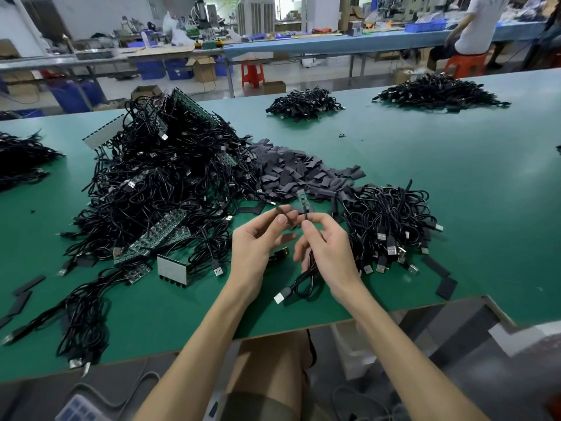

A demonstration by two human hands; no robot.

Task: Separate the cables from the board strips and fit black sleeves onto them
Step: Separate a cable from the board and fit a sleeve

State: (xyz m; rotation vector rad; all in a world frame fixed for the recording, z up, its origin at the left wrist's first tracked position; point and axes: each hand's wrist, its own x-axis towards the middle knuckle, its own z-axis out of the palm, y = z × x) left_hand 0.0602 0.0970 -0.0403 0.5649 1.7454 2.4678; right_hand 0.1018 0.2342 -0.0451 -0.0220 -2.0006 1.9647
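Observation:
My right hand [326,241] pinches a black cable just below its small bare board end [302,199], which points upward. The rest of that cable [305,281] hangs in a loop under the hand, and its USB plug [280,296] lies on the green table [455,183]. My left hand [258,238] pinches a black sleeve [283,211] between thumb and forefinger, right beside the board end. A heap of loose black sleeves [297,173] lies just beyond the hands. A big tangle of cables on green board strips [158,189] fills the left.
A pile of cables [391,226] sits right of my hands, with two loose sleeves [441,278] near the table edge. More cable piles [305,103] lie at the far side and left edge. A snapped-off board strip [171,270] lies left of my left hand. A person sits at the far bench.

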